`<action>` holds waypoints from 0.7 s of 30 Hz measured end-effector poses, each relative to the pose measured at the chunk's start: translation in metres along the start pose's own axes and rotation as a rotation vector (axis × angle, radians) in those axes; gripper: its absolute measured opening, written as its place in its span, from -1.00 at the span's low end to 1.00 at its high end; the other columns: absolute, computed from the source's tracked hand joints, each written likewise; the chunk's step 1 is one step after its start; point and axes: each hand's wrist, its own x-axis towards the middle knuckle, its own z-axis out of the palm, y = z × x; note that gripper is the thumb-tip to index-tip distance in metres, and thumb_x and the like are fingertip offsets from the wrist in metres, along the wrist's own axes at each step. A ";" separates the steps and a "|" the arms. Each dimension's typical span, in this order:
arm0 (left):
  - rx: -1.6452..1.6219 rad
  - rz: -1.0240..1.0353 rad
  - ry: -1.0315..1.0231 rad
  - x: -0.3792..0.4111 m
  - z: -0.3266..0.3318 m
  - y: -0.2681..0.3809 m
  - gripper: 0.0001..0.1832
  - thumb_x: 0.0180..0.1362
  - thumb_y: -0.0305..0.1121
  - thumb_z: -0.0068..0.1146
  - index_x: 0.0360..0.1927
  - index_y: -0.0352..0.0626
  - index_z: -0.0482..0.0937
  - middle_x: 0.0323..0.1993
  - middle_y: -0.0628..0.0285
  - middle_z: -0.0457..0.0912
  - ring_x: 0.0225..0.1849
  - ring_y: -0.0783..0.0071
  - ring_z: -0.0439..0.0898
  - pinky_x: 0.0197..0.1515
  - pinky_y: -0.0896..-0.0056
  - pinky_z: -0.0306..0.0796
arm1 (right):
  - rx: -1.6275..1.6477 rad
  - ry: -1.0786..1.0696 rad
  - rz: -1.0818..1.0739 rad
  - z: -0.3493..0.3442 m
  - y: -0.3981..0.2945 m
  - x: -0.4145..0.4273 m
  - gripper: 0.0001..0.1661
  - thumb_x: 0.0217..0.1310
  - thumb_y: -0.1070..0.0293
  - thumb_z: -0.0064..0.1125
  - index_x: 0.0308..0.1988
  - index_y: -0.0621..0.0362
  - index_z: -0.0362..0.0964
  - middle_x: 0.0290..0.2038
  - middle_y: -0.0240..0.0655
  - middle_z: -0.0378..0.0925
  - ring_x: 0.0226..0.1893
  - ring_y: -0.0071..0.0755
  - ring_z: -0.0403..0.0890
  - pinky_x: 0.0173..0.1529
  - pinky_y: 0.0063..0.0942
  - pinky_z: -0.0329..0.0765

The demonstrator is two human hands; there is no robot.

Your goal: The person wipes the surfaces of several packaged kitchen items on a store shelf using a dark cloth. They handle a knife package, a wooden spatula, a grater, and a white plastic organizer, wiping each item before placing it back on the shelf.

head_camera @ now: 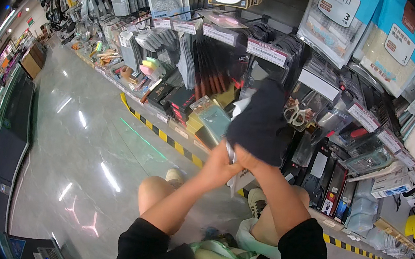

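My left hand (219, 164) is closed around the edge of a flat white packet or card (240, 182) and meets my right hand in front of the shelf. My right hand (246, 159) grips at the lower end of a dark fabric item (261, 124), and its fingers are partly hidden. This dark item rises from the hands towards the hanging goods and covers part of the shelf behind. It is blurred, so its exact kind is unclear. Just beyond it on the left lies a pale blue-green packaged board (214, 122) on yellow boxes (194, 123).
Brushes with wooden handles (211, 83) hang behind the hands. Packaged scissors (297, 116) hang to the right, above long boxed goods (316, 167). Yellow-black tape (156, 130) edges the shelf base along the glossy floor (83, 144). A dark cabinet (10, 135) stands across the aisle.
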 end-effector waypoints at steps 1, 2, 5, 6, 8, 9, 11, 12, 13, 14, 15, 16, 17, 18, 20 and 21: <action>-0.077 0.123 0.042 0.002 0.010 -0.004 -0.43 -0.02 -0.57 0.14 0.14 -0.30 0.32 -0.21 0.15 0.58 -0.19 0.44 0.53 -0.12 0.36 0.44 | -0.140 0.188 -0.225 0.025 0.016 -0.016 -0.65 0.13 0.18 0.07 -0.10 0.07 0.53 -0.06 -0.07 0.53 0.00 0.07 0.49 0.21 -0.01 0.30; -0.159 0.258 0.059 0.007 0.023 -0.006 -0.44 -0.03 -0.58 0.13 0.13 -0.31 0.33 -0.24 0.16 0.58 -0.23 0.45 0.53 -0.15 0.37 0.45 | 0.024 0.213 -0.135 0.039 0.040 -0.026 -0.63 0.14 0.19 0.09 -0.07 0.08 0.53 -0.03 -0.06 0.53 0.04 0.07 0.47 0.23 -0.02 0.28; -0.103 0.145 0.052 0.003 0.011 -0.014 -0.44 -0.02 -0.59 0.12 0.13 -0.30 0.33 -0.23 0.15 0.58 -0.19 0.48 0.52 -0.12 0.38 0.44 | 0.161 0.333 -0.043 0.024 0.028 -0.011 -0.55 0.22 0.28 0.04 0.07 0.22 0.44 0.09 -0.01 0.46 0.16 0.10 0.40 0.30 -0.08 0.26; -0.038 0.137 0.049 0.004 0.012 -0.011 -0.43 0.00 -0.58 0.10 0.16 -0.30 0.32 -0.20 0.12 0.59 -0.13 0.47 0.52 -0.07 0.38 0.43 | 0.084 0.372 0.012 0.016 0.034 -0.002 -0.53 0.27 0.27 -0.04 0.12 0.24 0.39 0.14 0.03 0.41 0.19 0.10 0.37 0.33 -0.10 0.22; -0.030 0.130 0.057 0.003 0.015 -0.001 -0.43 0.00 -0.58 0.10 0.17 -0.30 0.32 -0.19 0.11 0.59 -0.11 0.46 0.52 -0.03 0.38 0.41 | -0.097 0.443 0.218 0.026 0.057 0.002 -0.47 0.38 0.25 -0.20 0.22 0.29 0.27 0.23 0.11 0.31 0.26 0.09 0.31 0.38 -0.13 0.16; -0.027 0.128 0.061 0.002 0.016 0.003 -0.43 0.01 -0.57 0.10 0.17 -0.30 0.32 -0.19 0.11 0.58 -0.10 0.45 0.52 -0.01 0.38 0.41 | -0.092 0.479 0.305 0.028 0.068 0.007 -0.44 0.43 0.24 -0.28 0.27 0.31 0.22 0.27 0.15 0.26 0.29 0.09 0.29 0.41 -0.15 0.12; -0.075 0.127 0.078 0.000 0.014 -0.005 -0.43 0.01 -0.56 0.10 0.17 -0.31 0.32 -0.14 0.08 0.57 -0.07 0.43 0.51 0.03 0.38 0.39 | 0.323 0.621 0.362 0.026 0.107 0.025 -0.54 0.45 0.23 -0.22 0.02 0.38 0.45 -0.05 0.07 0.54 0.01 0.04 0.54 0.13 -0.23 0.41; -0.113 0.126 0.086 0.001 0.013 -0.005 -0.43 0.01 -0.56 0.11 0.18 -0.31 0.32 -0.12 0.07 0.57 -0.06 0.43 0.51 0.03 0.37 0.39 | 0.357 0.527 0.491 0.024 0.108 0.026 -0.52 0.46 0.23 -0.27 0.05 0.39 0.41 -0.03 0.12 0.51 0.00 0.10 0.52 0.14 -0.19 0.39; -0.150 0.125 0.093 0.001 0.012 -0.003 -0.43 0.01 -0.55 0.11 0.18 -0.32 0.32 -0.11 0.07 0.57 -0.05 0.43 0.50 0.04 0.37 0.39 | 0.391 0.431 0.618 0.022 0.108 0.027 -0.50 0.47 0.23 -0.33 0.08 0.41 0.37 0.00 0.17 0.47 0.00 0.16 0.50 0.15 -0.14 0.38; -0.126 0.130 0.084 0.002 0.011 -0.002 -0.42 0.01 -0.55 0.11 0.17 -0.32 0.32 -0.11 0.08 0.57 -0.05 0.43 0.50 0.04 0.37 0.39 | 0.425 0.333 0.743 0.019 0.108 0.027 -0.47 0.48 0.23 -0.39 0.11 0.43 0.33 0.02 0.21 0.44 -0.01 0.22 0.48 0.16 -0.09 0.36; -0.107 0.132 0.088 0.001 0.009 -0.004 -0.42 0.00 -0.55 0.12 0.17 -0.32 0.32 -0.12 0.08 0.56 -0.05 0.43 0.50 0.03 0.37 0.39 | 0.555 0.262 0.719 0.010 0.091 0.030 -0.52 0.47 0.27 -0.37 -0.05 0.42 0.42 -0.09 0.20 0.46 -0.16 0.24 0.48 0.00 -0.02 0.39; -0.088 0.131 0.087 0.000 0.009 -0.006 -0.42 0.00 -0.55 0.12 0.17 -0.32 0.32 -0.12 0.09 0.56 -0.05 0.43 0.50 0.03 0.37 0.40 | 0.402 0.219 0.654 0.010 0.077 0.026 -0.56 0.44 0.30 -0.34 -0.12 0.40 0.44 -0.12 0.20 0.47 -0.17 0.25 0.48 -0.02 -0.03 0.39; -0.082 0.143 0.086 0.001 0.010 -0.007 -0.42 -0.01 -0.55 0.13 0.16 -0.32 0.32 -0.13 0.08 0.56 -0.06 0.41 0.51 0.02 0.36 0.40 | 0.251 0.176 0.587 0.012 0.063 0.023 -0.58 0.42 0.33 -0.31 -0.19 0.39 0.46 -0.15 0.21 0.48 -0.17 0.26 0.48 -0.04 -0.03 0.39; -0.081 0.155 0.080 0.004 0.011 -0.009 -0.43 -0.01 -0.56 0.13 0.15 -0.32 0.33 -0.15 0.07 0.56 -0.07 0.40 0.51 0.02 0.35 0.40 | 0.131 0.472 0.339 0.006 0.042 0.025 -0.62 0.38 0.35 -0.27 -0.20 0.39 0.47 -0.18 0.20 0.50 -0.16 0.26 0.49 -0.05 -0.04 0.38; -0.051 0.172 0.082 0.006 0.014 -0.013 -0.44 -0.03 -0.56 0.14 0.12 -0.31 0.33 -0.19 0.04 0.56 -0.10 0.33 0.53 -0.01 0.32 0.41 | 0.030 0.781 0.053 0.001 0.026 0.028 -0.65 0.32 0.37 -0.21 -0.30 0.38 0.48 -0.31 0.18 0.53 -0.23 0.27 0.52 -0.13 -0.01 0.39; -0.019 0.180 0.082 0.006 0.013 -0.012 -0.45 -0.03 -0.57 0.14 0.10 -0.31 0.33 -0.21 0.02 0.56 -0.12 0.29 0.55 -0.02 0.31 0.42 | 0.046 0.811 0.029 -0.001 0.025 0.029 -0.64 0.29 0.36 -0.18 -0.39 0.37 0.49 -0.41 0.16 0.54 -0.31 0.29 0.54 -0.20 0.01 0.41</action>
